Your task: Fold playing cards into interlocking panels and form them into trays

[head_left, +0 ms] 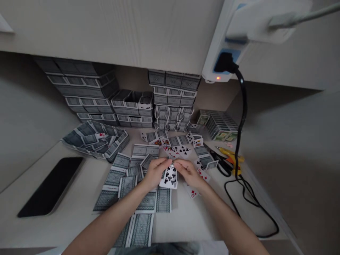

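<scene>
Between my two hands is a playing card (170, 177), a ten of clubs, face up toward me. My left hand (155, 171) pinches its far left corner, thumb on top. On the far right corner, my right hand (189, 172) closes its thumb and fingers in the same way. Face-down cards with patterned backs (142, 226) spread over the desk under and left of my left hand. Face-up cards, among them a six of diamonds (193, 192), lie beneath and beside my right hand. Folded cards (203, 156) sit just past it.
Stacked card blocks (174, 95) line the back. A card-made tray (79, 140) holds loose cards at left, near a black phone (50, 187). Scissors (221, 163), yellow-handled tools (231, 154) and a black cable (242, 106) are at right, below a power strip (212, 67).
</scene>
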A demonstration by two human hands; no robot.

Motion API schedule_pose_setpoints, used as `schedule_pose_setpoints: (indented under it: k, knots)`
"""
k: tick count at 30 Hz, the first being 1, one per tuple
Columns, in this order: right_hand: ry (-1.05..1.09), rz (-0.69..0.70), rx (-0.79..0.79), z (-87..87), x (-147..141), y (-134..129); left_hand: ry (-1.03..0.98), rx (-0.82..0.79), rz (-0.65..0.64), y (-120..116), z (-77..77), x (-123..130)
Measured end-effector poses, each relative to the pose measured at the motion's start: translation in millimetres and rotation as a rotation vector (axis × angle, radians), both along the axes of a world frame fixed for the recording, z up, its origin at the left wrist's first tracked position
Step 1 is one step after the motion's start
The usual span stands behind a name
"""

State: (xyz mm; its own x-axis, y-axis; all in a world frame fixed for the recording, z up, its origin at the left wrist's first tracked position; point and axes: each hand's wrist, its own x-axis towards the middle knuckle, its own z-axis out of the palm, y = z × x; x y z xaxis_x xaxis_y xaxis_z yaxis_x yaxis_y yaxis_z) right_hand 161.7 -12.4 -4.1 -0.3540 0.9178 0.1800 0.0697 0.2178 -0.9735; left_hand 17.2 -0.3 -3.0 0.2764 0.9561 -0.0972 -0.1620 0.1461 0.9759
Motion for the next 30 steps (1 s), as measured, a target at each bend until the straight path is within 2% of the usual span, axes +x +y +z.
schedule_pose_setpoints:
  k: [4,8,11,16,21,27,30]
  knots:
    - [-0.019,0.002,-0.02,3.5,4.5,0.3,0.16,0.131,-0.048,-1.2,-1.2,-1.3]
    - [-0.032,0.019,-0.054,4.6,4.4,-1.3,0.206,0.162,-0.067,-2.9,-3.2,-0.6]
    - [-0.041,0.027,-0.075,3.5,1.9,-1.8,0.182,0.131,-0.051,-3.1,-3.6,0.2]
    - [-0.043,-0.012,-0.022,4.2,1.6,0.0,0.077,0.046,-0.045,-3.6,-4.5,2.7]
    - [-0.062,0.013,-0.018,7.7,6.2,-0.3,0.183,0.126,0.009,-4.4,-8.1,5.2]
    - [0.053,0.051,-0.172,4.0,4.6,0.6,0.058,0.022,0.009,-2.9,-6.6,6.1]
    - [0.123,0.019,-0.214,0.5,2.5,4.0,0.053,0.082,0.066,0.0,-1.5,1.6]
